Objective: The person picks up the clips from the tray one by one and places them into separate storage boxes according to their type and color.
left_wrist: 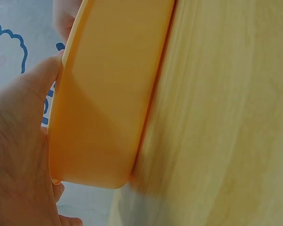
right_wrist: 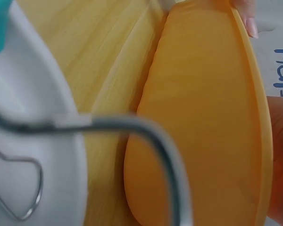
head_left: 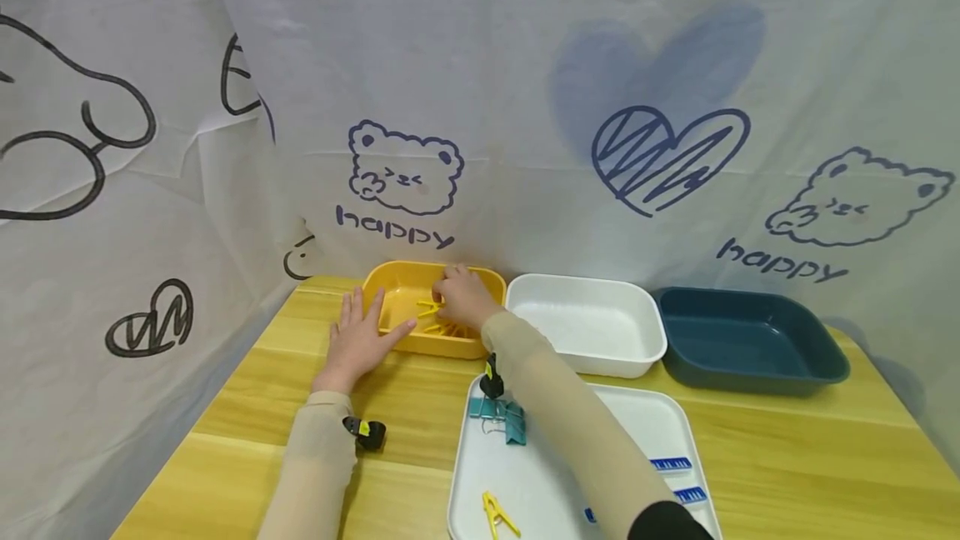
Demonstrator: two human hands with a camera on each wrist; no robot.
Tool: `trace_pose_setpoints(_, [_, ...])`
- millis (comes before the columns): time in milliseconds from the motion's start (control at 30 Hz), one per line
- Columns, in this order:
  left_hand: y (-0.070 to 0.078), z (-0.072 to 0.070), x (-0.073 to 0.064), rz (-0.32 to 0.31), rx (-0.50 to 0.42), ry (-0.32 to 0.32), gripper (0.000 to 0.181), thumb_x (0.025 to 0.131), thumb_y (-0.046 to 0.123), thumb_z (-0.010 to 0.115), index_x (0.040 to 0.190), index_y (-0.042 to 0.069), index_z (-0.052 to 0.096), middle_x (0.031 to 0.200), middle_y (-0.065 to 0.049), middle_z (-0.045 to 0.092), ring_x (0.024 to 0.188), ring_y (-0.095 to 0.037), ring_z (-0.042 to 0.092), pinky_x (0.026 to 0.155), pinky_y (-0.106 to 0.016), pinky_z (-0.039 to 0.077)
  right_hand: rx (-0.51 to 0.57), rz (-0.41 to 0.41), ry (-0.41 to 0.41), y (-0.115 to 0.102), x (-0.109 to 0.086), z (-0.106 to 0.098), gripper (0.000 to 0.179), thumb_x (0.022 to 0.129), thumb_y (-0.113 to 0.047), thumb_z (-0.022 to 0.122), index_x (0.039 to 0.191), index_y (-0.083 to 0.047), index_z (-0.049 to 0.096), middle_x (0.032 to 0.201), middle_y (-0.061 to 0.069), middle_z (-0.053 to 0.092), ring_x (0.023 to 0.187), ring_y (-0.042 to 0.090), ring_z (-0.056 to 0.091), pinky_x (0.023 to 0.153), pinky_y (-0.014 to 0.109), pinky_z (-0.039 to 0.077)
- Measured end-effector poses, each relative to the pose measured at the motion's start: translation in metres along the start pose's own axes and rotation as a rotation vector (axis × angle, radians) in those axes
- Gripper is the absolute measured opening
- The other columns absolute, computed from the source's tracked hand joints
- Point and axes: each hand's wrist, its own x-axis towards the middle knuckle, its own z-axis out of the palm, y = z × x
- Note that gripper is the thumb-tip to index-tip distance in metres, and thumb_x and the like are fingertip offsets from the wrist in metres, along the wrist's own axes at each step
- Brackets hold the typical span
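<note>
The yellow bin [head_left: 420,346] stands at the back left of the table, with several yellow clothespins [head_left: 447,329] inside. My left hand [head_left: 358,346] spreads its fingers over the bin's left end; its thumb touches the near rim, as the left wrist view also shows. Reaching over the near rim, my right hand [head_left: 467,297] curls its fingers down inside. A yellow clothespin [head_left: 428,307] juts out from its fingertips, which seem to pinch it; the hand partly hides the contact. From the right wrist, mostly the bin's outer wall [right_wrist: 198,113] is visible.
A white bin [head_left: 592,361] and a dark teal bin [head_left: 750,377] stand to the right. The white tray [head_left: 547,473] in front holds teal binder clips [head_left: 514,423], one yellow clothespin [head_left: 498,513] and several blue toothed pieces [head_left: 671,464]. My right forearm crosses above it.
</note>
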Motion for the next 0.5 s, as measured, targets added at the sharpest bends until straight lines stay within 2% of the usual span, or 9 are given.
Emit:
trace_pose_setpoints(167, [-0.001, 0.001, 0.001, -0.004, -0.001, -0.004, 0.099, 0.087, 0.079, 0.037, 0.158, 0.017, 0.008, 0.163, -0.019, -0.016, 0.15, -0.042, -0.014, 0.114, -0.072, 0.004, -0.004, 0.001, -0.024, 0.0, 0.003, 0.002, 0.014, 0.088, -0.029, 0.073, 0.096, -0.018, 0.069, 0.113, 0.002, 0.055, 0.11, 0.021, 0.042, 0.106, 0.04, 0.04])
trace_pose_setpoints(500, [0.0, 0.001, 0.001, -0.006, 0.013, -0.002, 0.098, 0.088, 0.078, 0.037, 0.158, 0.017, 0.009, 0.163, -0.019, -0.015, 0.15, -0.043, -0.012, 0.114, -0.072, 0.005, -0.028, -0.006, -0.027, 0.0, 0.011, 0.016, 0.012, 0.087, -0.03, 0.073, 0.093, -0.02, 0.069, 0.109, 0.001, 0.054, 0.107, 0.021, 0.043, 0.102, 0.041, 0.042])
